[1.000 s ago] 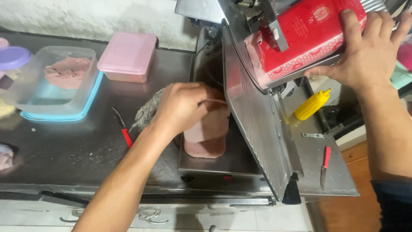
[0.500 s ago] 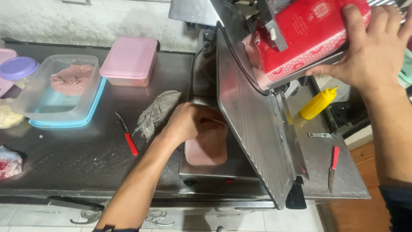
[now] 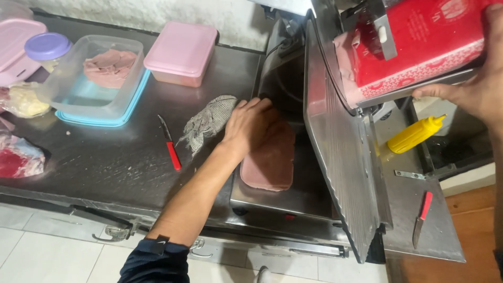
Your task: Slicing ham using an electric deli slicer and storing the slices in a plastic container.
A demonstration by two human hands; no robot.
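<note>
Fingers of the left hand [image 3: 255, 126] lay flat and together on the pink meat slices [image 3: 270, 162] stacked on the slicer tray [image 3: 309, 202], while the right hand [image 3: 479, 91] gripped the red-wrapped meat block [image 3: 419, 47].

Your slicer [image 3: 335, 173] stands on the counter [image 3: 105, 162]. Left of it lie a cloth [image 3: 209, 120] and a knife [image 3: 169, 141]; farther left, two tubs [image 3: 99, 78] [image 3: 181, 52]. Right of it, a bottle [image 3: 411, 136].
</note>
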